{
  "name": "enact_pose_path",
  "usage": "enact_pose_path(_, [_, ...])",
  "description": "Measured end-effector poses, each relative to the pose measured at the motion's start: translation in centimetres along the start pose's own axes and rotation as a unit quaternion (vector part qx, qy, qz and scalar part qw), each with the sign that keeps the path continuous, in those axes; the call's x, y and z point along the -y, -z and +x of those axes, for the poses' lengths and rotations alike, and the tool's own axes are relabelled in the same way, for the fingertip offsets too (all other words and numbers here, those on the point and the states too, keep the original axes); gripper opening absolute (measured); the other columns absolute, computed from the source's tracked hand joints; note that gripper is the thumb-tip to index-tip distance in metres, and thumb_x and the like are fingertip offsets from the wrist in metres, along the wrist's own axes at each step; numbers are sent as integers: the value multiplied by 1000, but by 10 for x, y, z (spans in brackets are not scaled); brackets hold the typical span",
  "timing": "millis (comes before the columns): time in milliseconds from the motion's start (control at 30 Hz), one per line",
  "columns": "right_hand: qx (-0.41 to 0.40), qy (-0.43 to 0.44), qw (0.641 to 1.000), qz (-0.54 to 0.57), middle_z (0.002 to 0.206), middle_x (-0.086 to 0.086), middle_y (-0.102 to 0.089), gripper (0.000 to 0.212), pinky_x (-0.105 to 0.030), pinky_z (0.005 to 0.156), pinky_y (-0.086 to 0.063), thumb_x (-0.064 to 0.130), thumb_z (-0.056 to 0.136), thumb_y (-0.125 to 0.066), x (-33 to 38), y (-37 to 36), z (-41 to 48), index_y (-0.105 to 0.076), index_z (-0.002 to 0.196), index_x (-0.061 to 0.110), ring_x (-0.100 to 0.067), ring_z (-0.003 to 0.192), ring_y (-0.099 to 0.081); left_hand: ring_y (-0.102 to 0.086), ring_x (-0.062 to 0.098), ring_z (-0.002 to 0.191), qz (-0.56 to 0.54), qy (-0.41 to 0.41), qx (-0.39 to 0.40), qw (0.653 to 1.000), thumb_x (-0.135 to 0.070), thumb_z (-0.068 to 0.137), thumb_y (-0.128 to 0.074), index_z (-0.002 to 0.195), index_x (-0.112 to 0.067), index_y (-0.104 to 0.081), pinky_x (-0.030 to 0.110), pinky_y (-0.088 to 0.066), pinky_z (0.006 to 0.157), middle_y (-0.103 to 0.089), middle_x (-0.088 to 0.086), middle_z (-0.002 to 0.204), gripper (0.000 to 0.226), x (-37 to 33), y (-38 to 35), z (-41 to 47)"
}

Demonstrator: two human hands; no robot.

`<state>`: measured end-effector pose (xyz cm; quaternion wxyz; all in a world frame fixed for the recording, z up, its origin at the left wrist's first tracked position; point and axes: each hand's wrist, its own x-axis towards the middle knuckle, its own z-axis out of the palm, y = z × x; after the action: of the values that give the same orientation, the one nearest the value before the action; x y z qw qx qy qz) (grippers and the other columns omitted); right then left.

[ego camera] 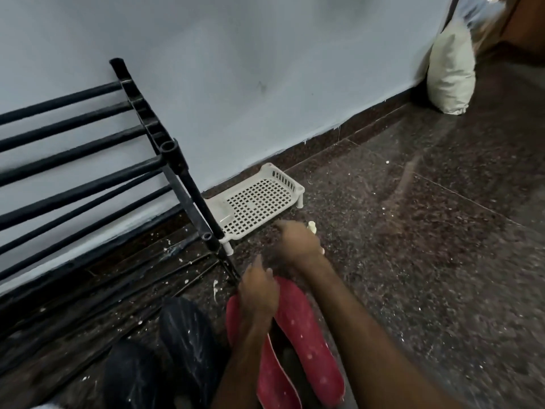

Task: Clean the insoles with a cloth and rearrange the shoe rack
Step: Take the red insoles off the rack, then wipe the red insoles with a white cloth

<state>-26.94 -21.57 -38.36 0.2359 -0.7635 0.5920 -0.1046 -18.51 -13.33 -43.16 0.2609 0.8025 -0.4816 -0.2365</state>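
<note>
Red foam insoles, two of them: right one [306,343] and left one [274,376] lie side by side on the dark speckled stone floor [413,261], nearest you. Your left hand [259,293] rests on their top ends, fingers curled. Your right hand [298,242] is blurred just beyond; grip unclear. Black tubular shoe rack [88,160] stands left against the wall, white perforated plastic tray [259,199] beside it.
</note>
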Motion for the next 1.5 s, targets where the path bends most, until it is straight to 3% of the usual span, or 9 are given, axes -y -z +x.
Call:
enact_pose_path(167, [53, 109, 986, -112, 129, -10, -56, 44, -43, 98, -48, 18, 92, -50, 27, -19, 83, -50, 136, 21, -29, 120, -54, -47, 26, 132, -30, 0, -6, 1000, -17, 98, -52, 146, -8, -43, 34, -35, 108, -52, 12, 143, 49, 10, -3, 26])
enact_pose_path(267, [87, 78, 979, -165, 125, -9, -57, 36, -41, 93, -49, 22, 95, -47, 19, -32, 99, -56, 130, 20, -28, 116, -57, -47, 24, 133, -55, 2, -10, 998, -16, 99, -51, 146, -9, -42, 33, -35, 109, -51, 10, 144, 49, 12, -6, 32])
enact_pose_path(467, [4, 59, 981, -183, 118, -8, -56, 29, -40, 82, -51, 21, 97, -46, -4, -49, 76, -65, 118, 19, -29, 108, -61, -48, 23, 132, -82, 26, -11, 996, -17, 99, -52, 145, -11, -44, 33, -37, 109, -51, 8, 144, 48, 8, -13, 29])
enact_pose_path(633, [0, 27, 973, -231, 112, -7, -67, 25, -36, 75, -50, 20, 96, -50, -8, -39, 69, -69, 111, 14, -28, 102, -66, -58, 21, 118, -101, 22, 0, 995, -17, 98, -54, 136, -12, -55, 32, -45, 100, -64, 3, 128, 39, 8, -9, 14])
enact_pose_path(767, [-50, 47, 983, -168, 110, -10, -69, 23, -39, 82, -52, 24, 93, -57, 11, -23, 87, -70, 109, 13, -30, 103, -65, -66, 12, 100, -121, 19, 21, 992, -19, 97, -55, 117, -20, -68, 30, -52, 90, -72, -5, 110, 23, 22, -6, 4])
enact_pose_path(933, [-18, 80, 996, -39, 103, -7, -72, 16, -34, 87, -53, 24, 89, -65, 53, -34, 117, -75, 100, 17, -25, 98, -67, -66, 5, 90, -120, 41, -4, 992, -23, 94, -56, 100, -30, -70, 33, -54, 86, -72, -15, 97, 17, 46, -7, 0])
enact_pose_path(1167, [-25, 49, 989, -138, 113, -8, -65, 31, -37, 84, -50, 34, 89, -62, 67, -58, 129, -65, 111, 13, -29, 106, -62, -66, 6, 87, -82, 50, 14, 995, -25, 97, -54, 100, -33, -69, 34, -55, 80, -71, -14, 94, 18, 65, -3, -5])
enact_pose_path(1333, [-36, 24, 986, -164, 116, -4, -65, 25, -34, 77, -47, 17, 94, -51, 77, -66, 133, -63, 116, 15, -27, 107, -63, -67, 2, 88, -122, 61, 12, 991, -20, 96, -55, 99, -30, -72, 36, -56, 82, -73, -14, 93, 19, 70, 0, -9])
enact_pose_path(1500, [-51, 31, 986, -153, 113, -5, -67, 24, -34, 72, -46, 17, 93, -51, 80, -72, 134, -65, 112, 15, -27, 104, -64, -67, 1, 85, -137, 57, 5, 989, -18, 96, -55, 97, -30, -72, 35, -56, 81, -72, -14, 91, 20, 69, 1, -12])
